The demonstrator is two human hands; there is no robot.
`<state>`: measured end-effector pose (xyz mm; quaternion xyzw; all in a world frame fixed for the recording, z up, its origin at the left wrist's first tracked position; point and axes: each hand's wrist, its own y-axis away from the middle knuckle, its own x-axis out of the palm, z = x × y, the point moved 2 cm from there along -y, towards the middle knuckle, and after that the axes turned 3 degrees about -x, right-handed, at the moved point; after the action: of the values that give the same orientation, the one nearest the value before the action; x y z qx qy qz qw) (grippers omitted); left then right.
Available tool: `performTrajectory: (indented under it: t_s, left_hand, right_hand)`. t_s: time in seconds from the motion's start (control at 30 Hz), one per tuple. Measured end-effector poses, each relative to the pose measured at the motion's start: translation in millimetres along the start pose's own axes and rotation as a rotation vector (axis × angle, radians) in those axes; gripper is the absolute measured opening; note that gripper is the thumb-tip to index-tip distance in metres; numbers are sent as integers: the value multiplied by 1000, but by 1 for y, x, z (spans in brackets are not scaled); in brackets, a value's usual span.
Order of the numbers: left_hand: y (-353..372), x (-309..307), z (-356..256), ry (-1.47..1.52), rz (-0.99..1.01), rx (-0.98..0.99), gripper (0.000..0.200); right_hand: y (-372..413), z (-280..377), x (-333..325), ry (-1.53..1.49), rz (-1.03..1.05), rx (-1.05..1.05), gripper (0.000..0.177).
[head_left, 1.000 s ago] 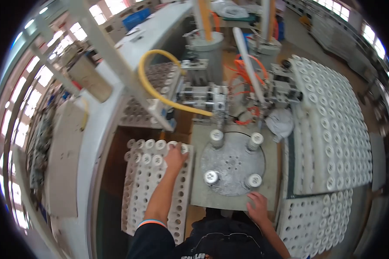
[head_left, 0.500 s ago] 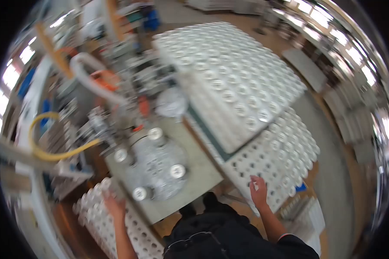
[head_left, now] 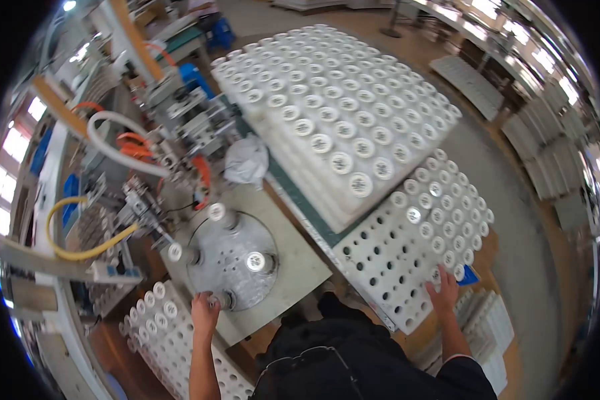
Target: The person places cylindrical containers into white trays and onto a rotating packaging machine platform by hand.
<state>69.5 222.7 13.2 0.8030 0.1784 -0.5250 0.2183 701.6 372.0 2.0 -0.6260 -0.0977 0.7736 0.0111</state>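
Note:
My left hand (head_left: 205,315) is closed around a white-topped cylindrical part (head_left: 225,301) at the near left of the round metal turntable (head_left: 228,257). Three similar parts stand upright on that disc: one at the back (head_left: 217,212), one at the left (head_left: 176,252) and one at the right (head_left: 256,261). Over the white perforated tray (head_left: 373,283) on the right, my right hand (head_left: 444,297) has thumb and fingers about another white-topped cylindrical part (head_left: 436,274). The hand hides part of it.
A raised stack of white trays (head_left: 293,157) full of the same parts stands behind the right tray. Another perforated tray (head_left: 180,347), partly filled, lies at lower left. Machine arms with a yellow hose (head_left: 107,240) flank the turntable. A white bag (head_left: 247,162) sits behind it.
My left hand has moved from the lower-left tray up and right to the turntable's near part. My right hand has gone rightward, from the tray's bare holes to its standing parts.

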Motion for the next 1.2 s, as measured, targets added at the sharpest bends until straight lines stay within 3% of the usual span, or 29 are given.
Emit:
performTrajectory:
  t_s: [0.07, 0.13, 0.27, 0.33, 0.37, 0.43, 0.5, 0.6, 0.67, 0.73, 0.8, 0.9, 0.93, 1.0, 1.07, 1.2]
  left_hand:
    - [-8, -13, -12, -75, -151, 63, 39]
    - [-13, -19, -43, -11, -119, 14, 42]
    - [-35, -3, -119, 60, 39, 31, 64]
    - [-46, 14, -144, -69, 70, 176, 70]
    - [-55, 24, -144, -87, 105, 204, 69]
    - [-49, 20, -132, -92, 129, 181, 68]
    - [-27, -7, -122, 54, 0, 169, 65]
    - [29, -39, -78, 210, -75, -44, 64]
    - [72, -51, -33, 211, -122, -218, 64]
    - [123, -59, 19, 212, -233, -491, 65]
    - [169, -67, 83, 192, -417, -628, 66]
    - [213, -83, 175, 48, -587, -882, 67]
    - [213, -98, 187, 52, -592, -885, 67]
    - [208, -133, 208, 99, -560, -1079, 67]
    - [195, -142, 238, 52, -518, -1094, 64]
    - [177, -128, 283, -30, -297, -1059, 62]
  right_hand:
    - [1, -10, 1, 24, -50, -51, 70]
    - [-4, -23, 8, 16, 47, -10, 71]
    - [-31, 8, -12, -51, -13, -113, 64]
    - [-50, 65, -12, -372, -73, -112, 61]
    - [-61, 100, -5, -502, 33, -54, 59]
    - [-78, 185, 15, -637, 100, -245, 57]
    - [-87, 272, 27, -818, 298, -396, 57]
    - [-88, 357, 52, -715, 427, -597, 58]
    - [-89, 395, 82, -598, 293, -837, 64]
    - [-89, 412, 104, -507, 313, -950, 67]
    - [-84, 417, 122, -472, 308, -1055, 69]
    - [-75, 418, 121, -447, 309, -977, 69]
    - [-67, 421, 113, -455, 334, -947, 72]
    - [-52, 421, 101, -460, 353, -906, 76]
    - [-38, 408, 96, -570, 530, -664, 79]
    - [-26, 375, 85, -561, 556, -437, 75]
